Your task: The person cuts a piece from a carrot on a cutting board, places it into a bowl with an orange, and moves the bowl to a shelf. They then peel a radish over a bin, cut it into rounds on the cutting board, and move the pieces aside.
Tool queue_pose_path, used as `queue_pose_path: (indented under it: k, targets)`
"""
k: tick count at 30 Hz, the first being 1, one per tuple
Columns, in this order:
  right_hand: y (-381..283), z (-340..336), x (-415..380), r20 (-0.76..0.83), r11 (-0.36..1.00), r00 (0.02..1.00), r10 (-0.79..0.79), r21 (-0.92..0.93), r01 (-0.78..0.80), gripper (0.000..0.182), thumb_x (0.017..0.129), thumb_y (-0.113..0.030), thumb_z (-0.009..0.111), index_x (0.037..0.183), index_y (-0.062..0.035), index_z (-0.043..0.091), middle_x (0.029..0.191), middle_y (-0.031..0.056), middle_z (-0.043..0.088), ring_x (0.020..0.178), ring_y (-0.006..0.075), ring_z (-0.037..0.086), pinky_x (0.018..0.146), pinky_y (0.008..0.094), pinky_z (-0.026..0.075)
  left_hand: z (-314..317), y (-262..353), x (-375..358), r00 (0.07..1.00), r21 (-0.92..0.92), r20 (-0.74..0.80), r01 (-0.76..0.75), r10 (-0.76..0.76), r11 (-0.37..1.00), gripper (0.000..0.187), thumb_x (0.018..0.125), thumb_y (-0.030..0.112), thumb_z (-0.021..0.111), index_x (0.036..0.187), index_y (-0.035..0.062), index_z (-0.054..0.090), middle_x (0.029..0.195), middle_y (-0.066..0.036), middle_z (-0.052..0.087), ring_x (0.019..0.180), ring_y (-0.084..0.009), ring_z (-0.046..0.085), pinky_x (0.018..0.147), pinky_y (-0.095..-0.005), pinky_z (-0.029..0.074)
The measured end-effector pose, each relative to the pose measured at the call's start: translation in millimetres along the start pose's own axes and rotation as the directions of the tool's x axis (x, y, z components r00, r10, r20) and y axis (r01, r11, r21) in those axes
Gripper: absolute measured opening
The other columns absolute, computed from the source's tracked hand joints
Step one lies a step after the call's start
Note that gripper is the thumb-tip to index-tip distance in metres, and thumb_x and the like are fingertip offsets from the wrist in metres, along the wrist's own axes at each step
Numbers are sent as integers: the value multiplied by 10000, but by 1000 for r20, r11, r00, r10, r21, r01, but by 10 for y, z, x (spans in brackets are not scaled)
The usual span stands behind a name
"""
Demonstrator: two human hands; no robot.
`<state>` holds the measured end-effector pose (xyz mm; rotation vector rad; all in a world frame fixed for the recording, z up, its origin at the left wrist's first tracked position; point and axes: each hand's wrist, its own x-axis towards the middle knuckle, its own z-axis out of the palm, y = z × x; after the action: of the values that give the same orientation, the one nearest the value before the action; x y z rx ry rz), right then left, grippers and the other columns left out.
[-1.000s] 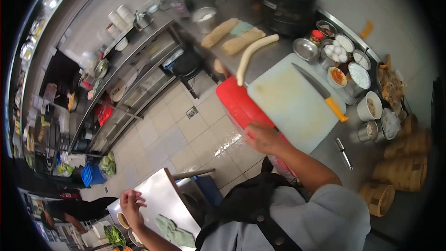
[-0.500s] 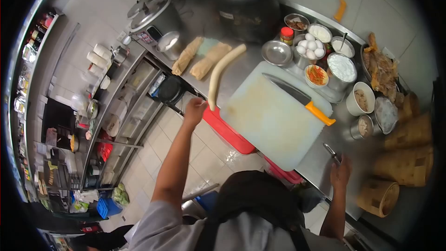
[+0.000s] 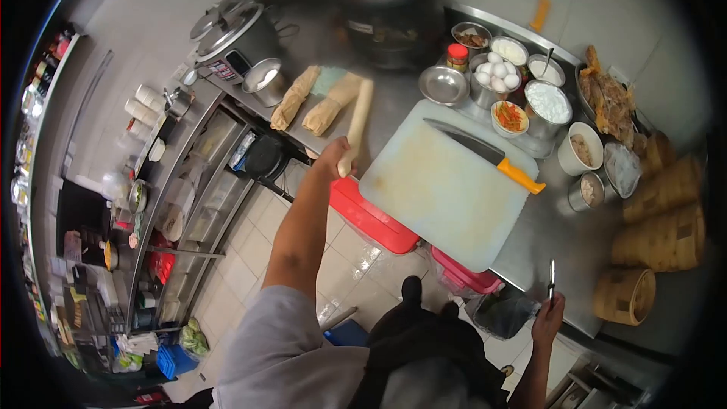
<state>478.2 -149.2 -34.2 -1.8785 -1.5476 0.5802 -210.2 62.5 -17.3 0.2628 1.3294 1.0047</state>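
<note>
As the peeler (image 3: 552, 279) rose, fingers (image 3: 344, 157) gripped the roll (image 3: 358, 121).

Counted in head view: long pale roll (image 3: 359, 123), 1; peeler (image 3: 552, 279), 1. Cutting board (image 3: 443, 189), 1; knife (image 3: 473, 143), 1. Brown bundles (image 3: 324, 116), 2. Red tubs (image 3: 375, 218), 2. Red-lidded jar (image 3: 457, 56), 1. Eggs (image 3: 500, 70), at least 6. Rice cooker (image 3: 231, 36), 1. Bamboo steamers (image 3: 625, 295), at least 3; exact number unclear.

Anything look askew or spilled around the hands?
I see no spill. The board seems to jut slightly past the counter's edge, above the red tub, which looks odd. The knife lies on it.
</note>
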Motion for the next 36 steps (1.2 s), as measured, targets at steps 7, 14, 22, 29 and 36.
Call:
queue_pose_path:
  k: [7, 14, 22, 29, 36]
  targets:
    - [-57, -313, 87, 94, 1000, 995, 13, -4, -13, 274, 983, -246, 577, 1082, 7, 615, 905, 131, 636, 804, 262, 616, 771, 374, 493, 802, -596, -1051, 954, 120, -261, -118, 146, 986, 343, 864, 250, 597, 1082, -2, 513, 771, -94, 563, 535, -173, 540, 445, -346, 453]
    - [496, -848, 229, 228, 937, 935, -272, 284, 204, 297, 972, -226, 610, 1148, 14, 608, 932, 133, 650, 824, 230, 619, 761, 360, 497, 1917, -1998, -2888, 916, 90, -192, -342, 353, 935, 248, 896, 94, 554, 1115, -12, 510, 817, -108, 603, 558, -189, 579, 448, -341, 476]
    - [830, -1100, -138, 644, 855, 604, -469, 504, 126, 347, 990, -269, 576, 1211, 0, 578, 944, 167, 673, 877, 321, 671, 789, 397, 512, 3467, -4127, -4212, 993, -252, 46, -92, 106, 964, 542, 741, 108, 617, 1260, 48, 470, 886, -106, 599, 584, -146, 561, 456, -281, 509]
    - [978, -1104, -571, 760, 822, 352, -546, 404, 403, 318, 988, -329, 571, 1103, -35, 605, 980, 174, 684, 920, 392, 662, 790, 468, 514, 3987, -5282, -3945, 969, -171, -4, 244, -248, 955, 501, 784, 117, 552, 1277, 68, 471, 901, -86, 613, 591, -140, 594, 443, -274, 498]
    - [1273, -1166, -788, 868, 824, 116, -482, 405, 397, 299, 991, -340, 576, 1013, -42, 586, 892, 147, 667, 862, 368, 666, 744, 470, 508, 4200, -5586, -3931, 972, -229, 69, 234, -224, 945, 617, 768, 78, 564, 1364, 62, 405, 879, -90, 612, 571, -152, 614, 421, -292, 523]
